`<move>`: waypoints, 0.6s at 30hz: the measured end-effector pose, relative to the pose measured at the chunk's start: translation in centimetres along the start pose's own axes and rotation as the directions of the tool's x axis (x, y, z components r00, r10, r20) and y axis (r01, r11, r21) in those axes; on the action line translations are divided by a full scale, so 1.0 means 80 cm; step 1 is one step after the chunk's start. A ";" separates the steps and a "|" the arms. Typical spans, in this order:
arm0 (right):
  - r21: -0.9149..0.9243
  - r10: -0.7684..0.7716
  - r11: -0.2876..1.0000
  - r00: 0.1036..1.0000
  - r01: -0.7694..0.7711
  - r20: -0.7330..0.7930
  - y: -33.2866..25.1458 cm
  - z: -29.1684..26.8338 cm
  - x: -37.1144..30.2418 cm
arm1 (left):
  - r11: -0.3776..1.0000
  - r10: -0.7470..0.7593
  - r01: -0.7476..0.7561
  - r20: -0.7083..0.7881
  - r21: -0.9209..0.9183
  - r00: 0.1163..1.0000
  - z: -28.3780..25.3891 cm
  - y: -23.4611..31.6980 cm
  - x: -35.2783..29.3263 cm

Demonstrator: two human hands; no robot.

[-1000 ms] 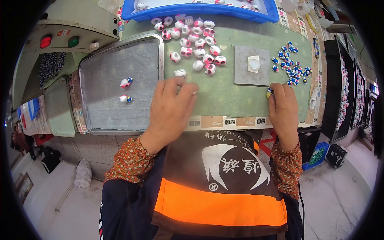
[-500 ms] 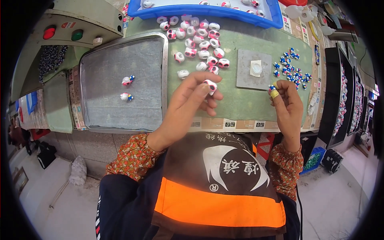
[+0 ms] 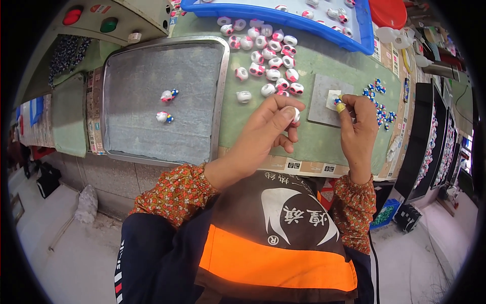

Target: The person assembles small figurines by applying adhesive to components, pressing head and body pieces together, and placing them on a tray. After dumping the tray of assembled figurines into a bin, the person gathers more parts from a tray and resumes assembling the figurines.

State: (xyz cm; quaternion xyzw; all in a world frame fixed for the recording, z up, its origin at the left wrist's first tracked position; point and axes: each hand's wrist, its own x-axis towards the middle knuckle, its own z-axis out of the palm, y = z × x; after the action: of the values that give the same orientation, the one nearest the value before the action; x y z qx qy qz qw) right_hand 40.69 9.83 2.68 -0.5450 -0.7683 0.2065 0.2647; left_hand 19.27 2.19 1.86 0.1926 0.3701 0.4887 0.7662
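Observation:
My left hand (image 3: 267, 124) pinches a small white toy head (image 3: 296, 116) between thumb and fingers, above the green mat (image 3: 238, 121). In my right hand (image 3: 358, 126), with yellow covers on thumb and finger, is a tiny blue toy figure (image 3: 337, 102). It is right at the pale patch (image 3: 331, 96) on a square grey plate (image 3: 318, 107); whether it touches the patch I cannot tell. Several loose white-and-pink toy heads (image 3: 256, 69) lie beyond my left hand. More small blue figures (image 3: 380, 114) are scattered right of the plate.
At left, a metal-rimmed tray (image 3: 220, 101) lined with grey cloth bears two joined toys (image 3: 164, 117). A blue bin (image 3: 283, 19) with more heads stands at the back. A machine panel (image 3: 136, 15) with red and green buttons rises at far left. Black trays (image 3: 420, 137) line the right.
My right hand has brought the blue figure leftward from the mat to the pale patch on the grey plate. My left hand still holds the white head, now turned. The whole view has shifted slightly.

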 end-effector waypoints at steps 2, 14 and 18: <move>-0.139 -0.093 0.986 0.996 0.092 0.003 0.001 0.002 0.000 | 1.000 -0.023 0.023 0.006 0.014 1.000 -0.002 -0.003 0.003; 0.159 0.193 0.967 0.980 -0.199 0.050 -0.002 -0.003 -0.006 | 0.989 0.011 -0.007 0.026 -0.147 1.000 0.000 -0.028 0.015; 0.433 0.222 0.870 0.971 -0.236 0.084 -0.028 0.006 -0.027 | 0.982 0.002 0.010 0.062 -0.191 0.998 -0.001 -0.037 0.018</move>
State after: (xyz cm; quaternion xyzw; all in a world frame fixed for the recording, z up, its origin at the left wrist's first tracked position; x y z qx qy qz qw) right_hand 39.34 7.04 3.27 -0.5548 -0.6360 0.4131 0.3421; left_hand 21.37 2.12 -0.69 0.1326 0.2979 0.5141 0.7933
